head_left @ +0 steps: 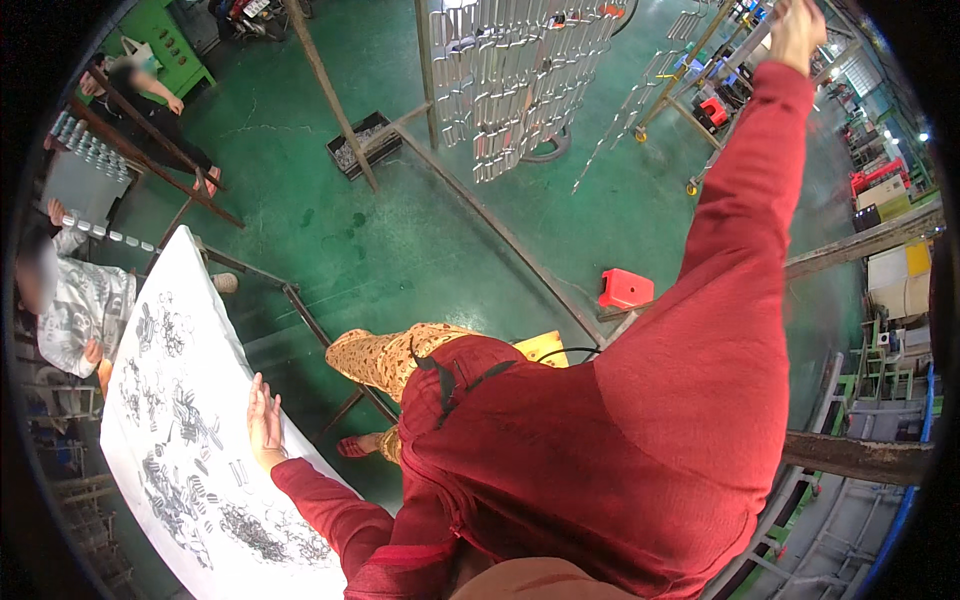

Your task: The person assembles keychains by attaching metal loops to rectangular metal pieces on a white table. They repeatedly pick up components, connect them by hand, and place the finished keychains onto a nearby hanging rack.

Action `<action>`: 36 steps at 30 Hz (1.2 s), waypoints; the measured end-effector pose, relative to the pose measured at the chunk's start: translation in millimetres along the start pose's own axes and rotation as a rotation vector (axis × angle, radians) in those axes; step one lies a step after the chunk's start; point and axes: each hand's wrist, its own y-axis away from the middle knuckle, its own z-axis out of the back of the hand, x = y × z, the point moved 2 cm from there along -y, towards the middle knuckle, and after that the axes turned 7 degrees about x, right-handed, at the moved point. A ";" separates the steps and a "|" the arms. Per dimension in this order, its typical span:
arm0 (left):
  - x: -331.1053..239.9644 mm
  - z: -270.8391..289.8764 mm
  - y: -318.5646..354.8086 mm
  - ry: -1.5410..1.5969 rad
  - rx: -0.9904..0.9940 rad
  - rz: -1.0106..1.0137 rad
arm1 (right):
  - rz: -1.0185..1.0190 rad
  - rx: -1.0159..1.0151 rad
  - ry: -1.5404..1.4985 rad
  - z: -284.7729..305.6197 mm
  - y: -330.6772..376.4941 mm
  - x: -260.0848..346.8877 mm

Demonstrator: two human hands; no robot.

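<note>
My left hand [265,420] rests at the near right edge of a white-topped table [200,290], its fingers stretched out and holding nothing. Small dark metal pieces [185,415] lie scattered over that table, some in loose heaps. My right arm reaches up to the far right. At its end, my right hand [795,38] is raised beside a metal frame, its fingers drawn together. Whether anything is between them is too small to make out. Ahead of me, rows of bent metal wire pieces [530,90] hang in strings from above.
A person in a patterned top [85,310] is at the table's left side; another person [150,120] is farther back. A black crate of small parts [362,145] and a red stool [627,288] stand on the green floor. Metal bars [500,240] cross in front of me.
</note>
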 end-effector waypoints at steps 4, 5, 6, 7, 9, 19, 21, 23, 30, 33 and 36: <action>5.0 7.5 7.9 0.001 -0.005 -0.021 | 0.027 -0.233 0.330 73.5 141.9 -84.5; 6.0 7.0 7.2 0.002 -0.004 -0.014 | -0.068 -0.209 0.558 108.1 190.5 -121.6; 10.6 -1.0 -10.2 0.003 0.034 0.009 | -0.140 -0.186 0.823 162.9 232.1 -147.7; 9.8 -3.2 -12.1 -0.001 0.031 0.013 | -0.220 -0.127 0.892 190.2 287.5 -174.8; 8.2 -1.0 -5.0 -0.009 0.003 0.007 | -0.646 -0.093 0.910 182.9 378.4 -193.7; 5.9 -6.6 17.2 -0.104 -0.058 -0.007 | -0.976 0.355 0.512 148.9 469.1 -222.9; -11.7 -33.5 9.2 -0.113 -0.029 -0.032 | -1.082 0.324 0.361 152.1 454.4 -207.5; -15.0 -39.9 -1.1 -0.046 -0.058 0.012 | -0.998 0.246 0.354 183.4 451.5 -240.5; -4.0 -23.3 14.9 -0.017 -0.093 0.040 | -1.139 0.533 0.332 144.0 459.0 -223.1; 2.4 -24.7 3.8 0.009 -0.061 0.029 | -1.123 0.590 0.325 155.1 446.7 -236.3; -4.5 -29.6 10.0 0.000 -0.082 0.031 | -1.073 0.520 0.378 137.1 457.0 -214.1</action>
